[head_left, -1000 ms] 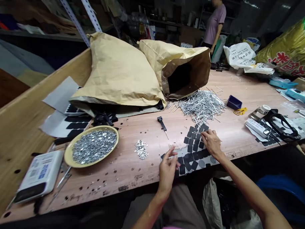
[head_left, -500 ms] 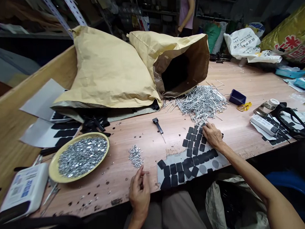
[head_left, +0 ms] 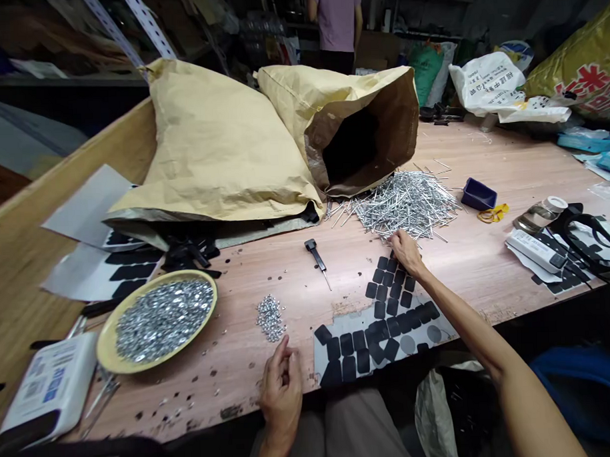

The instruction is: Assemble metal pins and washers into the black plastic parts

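fingertips of the right hand [head_left: 406,253] are drawn together at the near edge of the metal rod pile [head_left: 407,201]; whether they pinch a rod cannot be told. left hand [head_left: 281,394] rests at the near table edge with fingers loosely curled, thumb close to the index finger; its contents, if any, cannot be told. small washer pile [head_left: 271,316] lies just beyond the left fingertips. black pads [head_left: 381,293] extend from near the right fingertips toward the near edge, the nearer ones on a grey sheet [head_left: 344,320]. black-handled tool [head_left: 314,253] lies between the two piles. yellow bowl [head_left: 103,347], filled with washers, stands at left. blue box [head_left: 478,194] sits right of the rods. two paper sacks [head_left: 227,144] occupy the far side.
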A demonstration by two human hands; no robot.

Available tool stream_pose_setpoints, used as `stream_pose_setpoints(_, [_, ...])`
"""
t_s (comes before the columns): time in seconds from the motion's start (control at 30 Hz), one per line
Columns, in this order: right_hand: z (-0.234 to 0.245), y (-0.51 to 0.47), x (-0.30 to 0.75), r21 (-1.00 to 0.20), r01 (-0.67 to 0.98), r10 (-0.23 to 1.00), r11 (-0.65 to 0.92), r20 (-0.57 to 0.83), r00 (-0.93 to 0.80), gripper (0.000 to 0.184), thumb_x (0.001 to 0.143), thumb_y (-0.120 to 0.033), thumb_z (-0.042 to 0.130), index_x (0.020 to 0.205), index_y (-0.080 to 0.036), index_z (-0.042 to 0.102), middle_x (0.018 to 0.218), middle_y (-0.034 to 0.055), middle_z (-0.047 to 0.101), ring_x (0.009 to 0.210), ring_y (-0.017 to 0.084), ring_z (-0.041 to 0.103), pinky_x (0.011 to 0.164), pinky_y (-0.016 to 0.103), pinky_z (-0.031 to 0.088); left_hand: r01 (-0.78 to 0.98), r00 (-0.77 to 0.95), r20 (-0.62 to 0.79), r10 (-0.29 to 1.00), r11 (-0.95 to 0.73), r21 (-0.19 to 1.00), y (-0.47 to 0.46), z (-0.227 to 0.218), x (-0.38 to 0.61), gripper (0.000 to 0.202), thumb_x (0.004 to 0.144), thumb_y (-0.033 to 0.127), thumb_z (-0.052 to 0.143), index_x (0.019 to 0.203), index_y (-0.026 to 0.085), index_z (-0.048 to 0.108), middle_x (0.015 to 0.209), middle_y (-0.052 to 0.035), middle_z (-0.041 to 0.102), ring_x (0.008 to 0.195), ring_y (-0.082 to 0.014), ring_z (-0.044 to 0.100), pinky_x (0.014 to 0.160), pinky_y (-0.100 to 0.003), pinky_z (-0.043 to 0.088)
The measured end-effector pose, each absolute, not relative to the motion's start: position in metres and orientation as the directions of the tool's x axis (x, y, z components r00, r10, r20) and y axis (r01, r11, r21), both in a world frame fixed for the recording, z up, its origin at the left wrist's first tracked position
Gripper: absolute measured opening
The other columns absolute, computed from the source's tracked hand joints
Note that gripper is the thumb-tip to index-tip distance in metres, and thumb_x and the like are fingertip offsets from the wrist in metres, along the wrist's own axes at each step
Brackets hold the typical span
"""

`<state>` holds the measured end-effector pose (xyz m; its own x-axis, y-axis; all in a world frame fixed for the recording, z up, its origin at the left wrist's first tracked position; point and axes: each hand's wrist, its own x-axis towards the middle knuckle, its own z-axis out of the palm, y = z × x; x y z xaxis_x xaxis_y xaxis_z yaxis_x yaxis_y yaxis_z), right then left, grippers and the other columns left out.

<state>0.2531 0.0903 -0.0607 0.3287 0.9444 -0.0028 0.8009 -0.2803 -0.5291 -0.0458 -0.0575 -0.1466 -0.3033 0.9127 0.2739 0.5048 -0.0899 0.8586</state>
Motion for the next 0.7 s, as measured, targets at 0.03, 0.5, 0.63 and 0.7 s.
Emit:
stream_pose_setpoints(0.03, [-0.060, 0.100, 0.248, -0.535, 0.804, 0.952, -0.262, -0.005, 0.307, 0.029, 0.089, -0.019, 0.030, 0.090, -0.018, 0.059, 0.084, 0.0051, 0.065, 0.067, 0.016, 0.055, 0.059, 0.025, 0.036, 0.497, -0.306, 0.267, 0.914, -0.086, 0.864, -0.057, -0.146, -0.045, 0.037, 0.083, 0.042, 0.054, 0.107, 0.016, 0.063, 0.090, -0.0090, 0.070, 0.069, -0.0148, 0.068, 0.055, -0.021, 0.053])
stream_pose_setpoints(0.5, [-0.070, 0.026, 0.294, -0.087, 0.995, 0.966, -0.054, 0.248, 0.075, 0.023, 0.090, -0.027, 0.046, 0.089, -0.023, 0.068, 0.089, 0.0079, 0.063, 0.088, 0.021, 0.051, 0.053, 0.026, 0.034, 0.502, -0.319, 0.313, 0.894, -0.121, 0.856, -0.058, -0.152, -0.046, 0.039, 0.083, 0.042, 0.052, 0.108, 0.015, 0.063, 0.085, -0.0081, 0.070, 0.063, -0.0130, 0.067, 0.054, -0.020, 0.052])
stream_pose_setpoints(0.63, [-0.078, 0.022, 0.296, 0.033, 0.999, 0.977, -0.021, 0.212, 0.014, 0.027, 0.092, -0.023, 0.042, 0.081, -0.020, 0.067, 0.086, 0.0101, 0.062, 0.083, 0.021, 0.048, 0.048, 0.026, 0.029, 0.499, -0.319, 0.293, 0.901, -0.103, 0.860, -0.057, -0.151, -0.047, 0.041, 0.082, 0.043, 0.052, 0.110, 0.014, 0.062, 0.084, -0.0077, 0.070, 0.065, -0.0136, 0.067, 0.058, -0.021, 0.053])
stream_pose_setpoints(0.7, [-0.084, 0.013, 0.291, 0.051, 0.990, 0.978, 0.134, 0.157, -0.140, 0.030, 0.092, -0.016, 0.038, 0.080, -0.018, 0.065, 0.077, 0.0092, 0.060, 0.077, 0.020, 0.047, 0.047, 0.026, 0.028, 0.501, -0.326, 0.285, 0.901, -0.092, 0.861, -0.057, -0.150, -0.047, 0.040, 0.082, 0.043, 0.052, 0.109, 0.015, 0.063, 0.084, -0.0077, 0.070, 0.065, -0.0139, 0.067, 0.058, -0.022, 0.053])
